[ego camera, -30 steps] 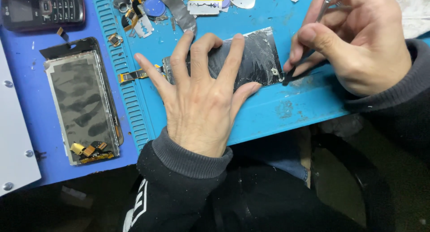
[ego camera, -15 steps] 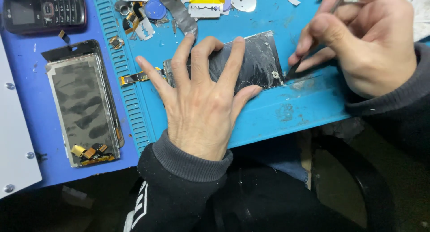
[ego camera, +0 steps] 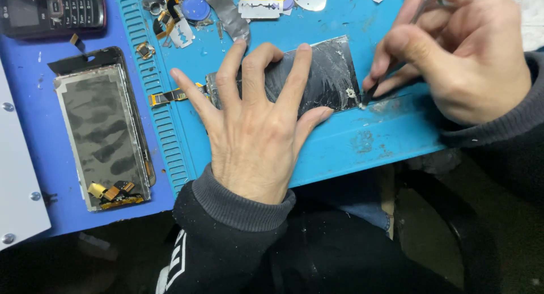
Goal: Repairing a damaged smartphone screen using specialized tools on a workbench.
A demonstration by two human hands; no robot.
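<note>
We pin the dark screen panel (ego camera: 317,73) flat and work at its corner.

Our left hand (ego camera: 255,129) lies spread wide, fingers splayed across the panel, pressing it onto the blue mat (ego camera: 362,141) on the bench. Our right hand (ego camera: 453,61) is pinched narrow around a thin metal tool (ego camera: 422,2), its tip touching the panel's near right corner, where pale flecks sit. A yellowish flex cable (ego camera: 173,95) sticks out from the panel's left end. Off to the left we see a bare display frame (ego camera: 102,135), well apart, with a dark keypad phone (ego camera: 54,10) above it. Razor blades (ego camera: 259,7) and small scraps lie along the mat's far edge.
</note>
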